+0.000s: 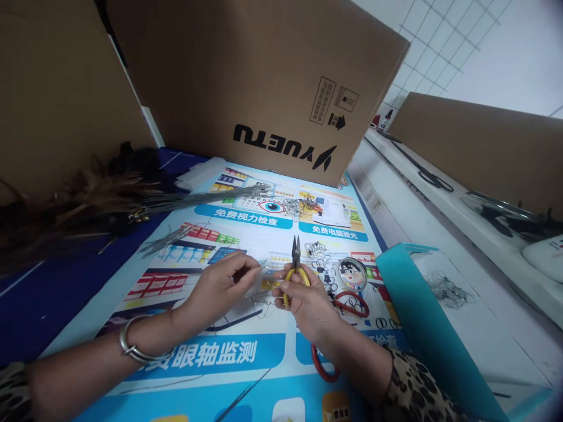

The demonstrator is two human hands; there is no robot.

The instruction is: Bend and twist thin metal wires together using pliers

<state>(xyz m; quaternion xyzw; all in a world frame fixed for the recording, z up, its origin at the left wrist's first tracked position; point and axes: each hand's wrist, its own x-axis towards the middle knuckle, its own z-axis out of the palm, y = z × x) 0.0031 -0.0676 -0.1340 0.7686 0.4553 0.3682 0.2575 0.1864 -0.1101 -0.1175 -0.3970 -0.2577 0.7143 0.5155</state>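
Observation:
My right hand (pixel 313 308) is wrapped round yellow-handled needle-nose pliers (pixel 296 255), whose dark jaws point up and away from me. Beside it, my left hand (pixel 226 281) pinches a thin wire (pixel 264 264) between thumb and fingertips. The wire's far end runs toward my right hand's fingers, and I cannot tell whether they touch it. Fine bent wires (pixel 263 300) lie below both hands. Close to the right hand are small black and clear wire loops (pixel 323 261), a round tin with a cartoon face (pixel 352 274), and red looped handles (pixel 352 304), partly hidden by my arm.
A large cardboard box (pixel 264 76) stands at the back. Bundles of straight wires (pixel 206 199) and brown feathers (pixel 88 187) lie at the left. To the right are an open teal box (pixel 433 328) holding tangled wire (pixel 449 288) and a white ledge (pixel 422 161) carrying scissors (pixel 435 179).

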